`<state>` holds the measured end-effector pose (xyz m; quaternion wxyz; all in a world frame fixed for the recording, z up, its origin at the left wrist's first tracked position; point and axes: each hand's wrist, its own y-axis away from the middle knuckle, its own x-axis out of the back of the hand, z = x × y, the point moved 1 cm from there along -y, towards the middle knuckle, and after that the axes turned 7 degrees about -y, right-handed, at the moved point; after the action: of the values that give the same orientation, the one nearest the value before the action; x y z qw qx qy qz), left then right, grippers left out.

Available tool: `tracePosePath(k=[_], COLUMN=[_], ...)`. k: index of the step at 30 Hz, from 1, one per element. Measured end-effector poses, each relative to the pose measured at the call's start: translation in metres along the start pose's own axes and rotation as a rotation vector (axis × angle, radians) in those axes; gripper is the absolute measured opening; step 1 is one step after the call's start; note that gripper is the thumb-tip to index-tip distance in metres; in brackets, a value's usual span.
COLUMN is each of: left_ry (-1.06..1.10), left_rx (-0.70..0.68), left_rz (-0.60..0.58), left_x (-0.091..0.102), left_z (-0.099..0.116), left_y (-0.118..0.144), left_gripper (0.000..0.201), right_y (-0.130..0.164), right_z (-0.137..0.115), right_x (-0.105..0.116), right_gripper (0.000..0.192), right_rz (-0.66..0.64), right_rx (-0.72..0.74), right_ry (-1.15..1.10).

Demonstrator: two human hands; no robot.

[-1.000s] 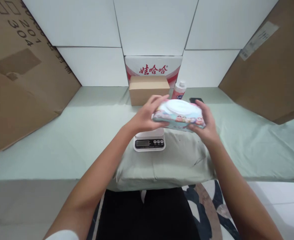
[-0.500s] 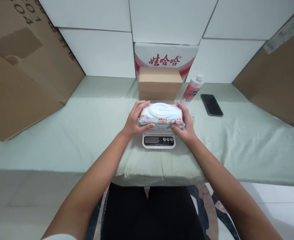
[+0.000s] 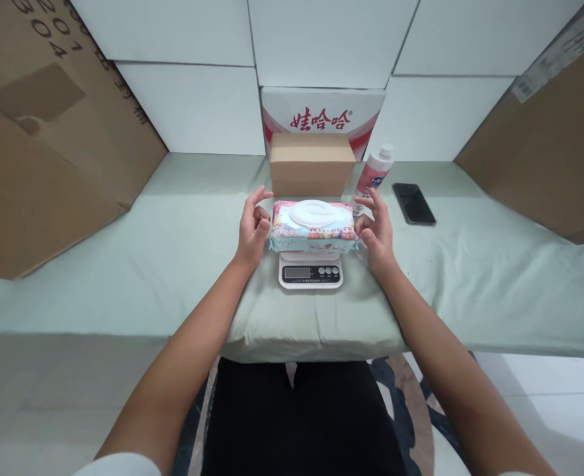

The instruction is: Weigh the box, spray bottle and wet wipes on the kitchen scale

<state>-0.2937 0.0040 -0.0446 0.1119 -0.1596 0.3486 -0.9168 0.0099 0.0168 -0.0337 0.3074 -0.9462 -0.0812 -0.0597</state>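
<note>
- Wipes pack [image 3: 313,226]: a soft, pillow-shaped plastic packet with a white oval flip lid on top and a printed cartoon band along its near side. It lies flat on the scale [image 3: 311,270], lid up, its long axis running left to right across the view.
- Scale: a small white plastic kitchen scale with a dark display and three round buttons on its near face; the pack overhangs it on both sides.
- Left hand [image 3: 251,225]: just left of the pack, fingers spread and curled, grip loose and empty; whether a fingertip touches the pack's end is hard to tell.
- Right hand [image 3: 377,228]: just right of the pack, fingers likewise apart, holding nothing.
- Desk [image 3: 172,238]: covered in a smooth, pale green cloth under the scale.
- Behind the scale: a plain brown cardboard box [image 3: 312,164]; to its right a tilted white-and-pink bottle [image 3: 372,177], then a flat black phone [image 3: 413,203].
</note>
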Motion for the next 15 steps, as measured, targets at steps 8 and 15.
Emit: tracePosePath(k=[8,15], left_ry=[-0.207,-0.143], left_rx=[-0.133,-0.159], left_rz=[-0.121,-0.213], left_x=[-0.0008,-0.0064], left_z=[0.0080,0.0036], left_y=[0.0028,0.0036], left_gripper=[0.093,0.095], right_y=[0.0045,0.0070], right_z=[0.0038,0.0059], right_x=[-0.0062,-0.0080], right_gripper=[0.110,0.118], right_rz=[-0.170,-0.174], right_rx=[-0.110,-0.118], right_ry=[-0.074,-0.009])
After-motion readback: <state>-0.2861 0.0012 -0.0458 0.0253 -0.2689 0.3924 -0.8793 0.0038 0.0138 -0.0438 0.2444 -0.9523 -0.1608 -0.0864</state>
